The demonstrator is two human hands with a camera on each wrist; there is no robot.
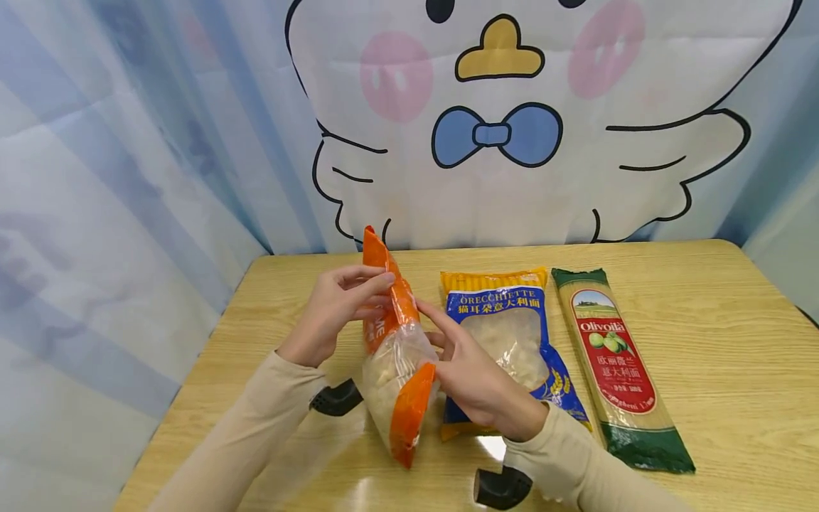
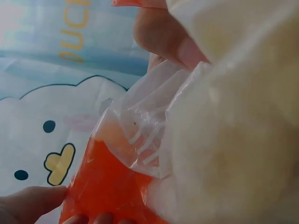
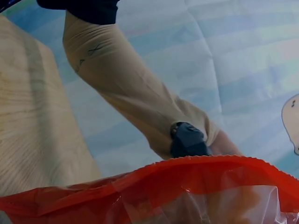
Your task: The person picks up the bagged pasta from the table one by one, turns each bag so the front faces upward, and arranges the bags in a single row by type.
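An orange and clear plastic bag with pale contents stands tilted between both hands at the table's left-centre. My left hand pinches its upper orange part between thumb and fingers. On the opposite side, my right hand holds the bag around the clear middle, index finger along the orange part. Up close in the left wrist view, the bag has crinkled clear film, with left-hand fingers at its orange end and a right-hand digit pressed on the film. The right wrist view shows its serrated orange edge.
Right of the bag lies a blue and yellow orecchiette packet, partly behind my right hand. Farther right is a green and red spaghetti packet. The wooden table ends at a curtain with a cartoon print.
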